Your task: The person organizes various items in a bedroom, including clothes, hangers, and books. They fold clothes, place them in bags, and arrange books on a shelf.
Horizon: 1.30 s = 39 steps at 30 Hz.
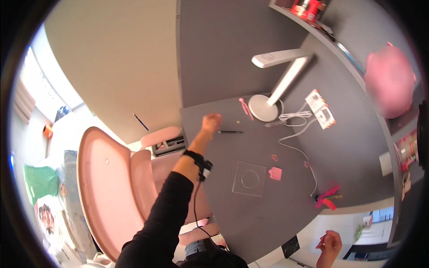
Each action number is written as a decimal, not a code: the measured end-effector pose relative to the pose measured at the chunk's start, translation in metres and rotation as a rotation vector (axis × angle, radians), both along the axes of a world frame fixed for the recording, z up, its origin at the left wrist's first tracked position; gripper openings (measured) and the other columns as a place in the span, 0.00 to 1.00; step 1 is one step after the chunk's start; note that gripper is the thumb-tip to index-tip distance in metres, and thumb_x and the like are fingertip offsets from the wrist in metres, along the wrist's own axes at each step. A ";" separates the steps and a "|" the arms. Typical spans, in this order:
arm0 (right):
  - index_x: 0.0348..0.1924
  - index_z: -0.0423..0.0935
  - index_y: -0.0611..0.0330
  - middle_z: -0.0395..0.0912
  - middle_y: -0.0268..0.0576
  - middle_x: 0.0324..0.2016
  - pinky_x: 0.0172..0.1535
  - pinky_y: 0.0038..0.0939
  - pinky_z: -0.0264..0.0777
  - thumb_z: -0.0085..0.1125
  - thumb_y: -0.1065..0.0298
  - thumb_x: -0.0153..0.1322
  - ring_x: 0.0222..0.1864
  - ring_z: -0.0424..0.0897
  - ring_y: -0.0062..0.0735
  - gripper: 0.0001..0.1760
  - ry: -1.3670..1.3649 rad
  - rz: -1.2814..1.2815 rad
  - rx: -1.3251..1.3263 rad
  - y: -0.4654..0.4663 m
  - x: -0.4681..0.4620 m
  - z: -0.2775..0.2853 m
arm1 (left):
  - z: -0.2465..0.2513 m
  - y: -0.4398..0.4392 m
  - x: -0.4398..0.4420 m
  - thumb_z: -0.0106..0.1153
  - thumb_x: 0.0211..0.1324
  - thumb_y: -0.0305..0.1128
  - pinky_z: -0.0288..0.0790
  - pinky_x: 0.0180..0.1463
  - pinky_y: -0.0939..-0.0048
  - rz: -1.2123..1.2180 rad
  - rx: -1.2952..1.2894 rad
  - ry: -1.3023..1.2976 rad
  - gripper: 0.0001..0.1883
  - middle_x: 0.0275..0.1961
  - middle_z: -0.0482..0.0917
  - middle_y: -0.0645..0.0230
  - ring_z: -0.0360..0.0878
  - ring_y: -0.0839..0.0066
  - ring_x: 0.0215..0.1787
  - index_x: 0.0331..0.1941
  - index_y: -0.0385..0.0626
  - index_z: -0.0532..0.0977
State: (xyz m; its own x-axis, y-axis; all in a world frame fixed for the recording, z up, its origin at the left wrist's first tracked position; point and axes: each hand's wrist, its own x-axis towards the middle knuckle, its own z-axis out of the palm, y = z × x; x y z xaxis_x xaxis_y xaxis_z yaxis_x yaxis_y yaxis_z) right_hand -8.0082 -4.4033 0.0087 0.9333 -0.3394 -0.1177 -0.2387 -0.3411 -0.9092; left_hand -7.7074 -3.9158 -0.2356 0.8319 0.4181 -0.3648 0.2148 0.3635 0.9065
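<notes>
My left hand (pixel 211 122) is over the left part of the grey desk (pixel 234 221); its fingers look curled but are blurred, so I cannot tell whether they hold anything. A black pen (pixel 230 132) lies close to its fingertips. My right hand (pixel 329 244) is off the desk's edge at the lower right, with loosely bent fingers and no object visible in it. On the desktop lie a clear square plate with a circle (pixel 249 179), a small pink square piece (pixel 275 173), a little looped item (pixel 274 157) and a slim pink object (pixel 246 109).
A white desk lamp (pixel 263 108) stands near the back corner beside coiled cable (pixel 295 116). Power sockets (pixel 320 109) are on the grey panel. Bright red and pink strips (pixel 328 197) sit at the desk's edge. A pink chair (pixel 104 171) is at left, and shelves (pixel 355 67) curve along the right.
</notes>
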 end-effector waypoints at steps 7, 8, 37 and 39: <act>0.48 0.78 0.63 0.78 0.41 0.33 0.34 0.21 0.73 0.59 0.68 0.72 0.33 0.77 0.26 0.13 0.144 0.106 0.025 0.025 0.036 -0.045 | -0.056 -0.047 -0.093 0.49 0.64 0.25 0.72 0.45 0.76 0.206 -0.198 -0.057 0.07 0.39 0.81 0.69 0.77 0.80 0.38 0.42 0.41 0.75; 0.42 0.75 0.60 0.74 0.35 0.26 0.24 0.20 0.68 0.55 0.68 0.72 0.23 0.72 0.17 0.08 0.083 0.130 0.017 0.034 0.048 -0.059 | -0.054 -0.050 -0.104 0.48 0.64 0.24 0.72 0.45 0.77 0.223 -0.189 -0.078 0.07 0.39 0.81 0.68 0.77 0.80 0.38 0.42 0.41 0.75; 0.45 0.75 0.65 0.76 0.37 0.28 0.28 0.19 0.70 0.57 0.71 0.72 0.26 0.73 0.17 0.10 0.250 0.858 0.255 0.120 -0.112 -0.118 | 0.040 -0.136 -0.522 0.49 0.64 0.26 0.70 0.49 0.76 -0.019 -0.055 -0.324 0.07 0.38 0.78 0.70 0.75 0.82 0.41 0.41 0.38 0.75; 0.44 0.75 0.65 0.77 0.39 0.29 0.28 0.20 0.71 0.57 0.72 0.71 0.26 0.74 0.18 0.10 0.319 0.935 0.307 0.142 -0.144 -0.130 | 0.043 -0.132 -0.569 0.50 0.64 0.27 0.71 0.48 0.74 0.061 0.080 -0.162 0.07 0.38 0.79 0.68 0.77 0.80 0.42 0.41 0.38 0.75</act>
State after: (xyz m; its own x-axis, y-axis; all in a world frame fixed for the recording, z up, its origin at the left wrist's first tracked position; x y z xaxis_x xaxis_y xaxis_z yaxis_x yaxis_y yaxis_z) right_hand -8.1524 -4.2611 -0.1216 0.7188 0.5917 -0.3650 -0.2430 -0.2780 -0.9293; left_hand -8.2760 -4.0479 -0.1930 0.8491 0.4921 -0.1918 0.0436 0.2965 0.9540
